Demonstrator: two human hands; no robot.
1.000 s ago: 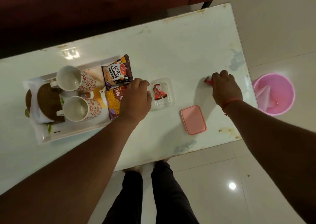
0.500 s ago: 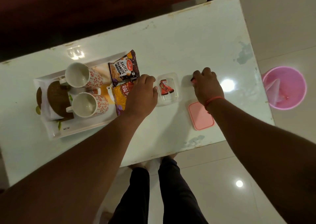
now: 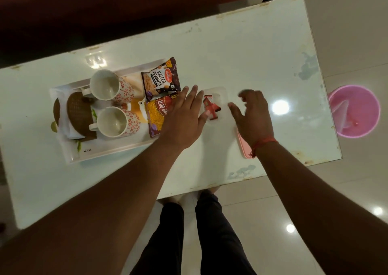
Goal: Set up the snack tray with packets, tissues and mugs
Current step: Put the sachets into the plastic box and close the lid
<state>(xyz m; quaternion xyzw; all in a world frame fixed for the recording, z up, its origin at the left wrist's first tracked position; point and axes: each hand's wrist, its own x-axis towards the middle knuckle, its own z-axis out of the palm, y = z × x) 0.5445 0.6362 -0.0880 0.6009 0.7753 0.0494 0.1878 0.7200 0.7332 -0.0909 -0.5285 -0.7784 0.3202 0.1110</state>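
A white tray (image 3: 109,154) on the table's left holds two floral mugs, one at the back (image 3: 109,88) and one at the front (image 3: 116,122), brown coasters (image 3: 78,113) on white tissues, a salted peanuts packet (image 3: 160,79) and a yellow bhujia packet (image 3: 156,115). Just right of the tray stands a small clear container (image 3: 220,95) with red sachets (image 3: 211,107) in it. My left hand (image 3: 184,117) hovers with fingers spread over the bhujia packet's right end and the container's left edge. My right hand (image 3: 252,115), blurred, is beside the container's right side with thumb and fingers apart.
A pink lid (image 3: 243,148) lies on the white table (image 3: 231,50) partly under my right wrist. A pink bin (image 3: 354,111) stands on the floor past the table's right end. My legs are at the near table edge; dark furniture lies behind the table.
My right hand has come left from the table's right part to the container, and the red sachet it carried no longer shows in it. My left hand's fingers have spread off the bhujia packet.
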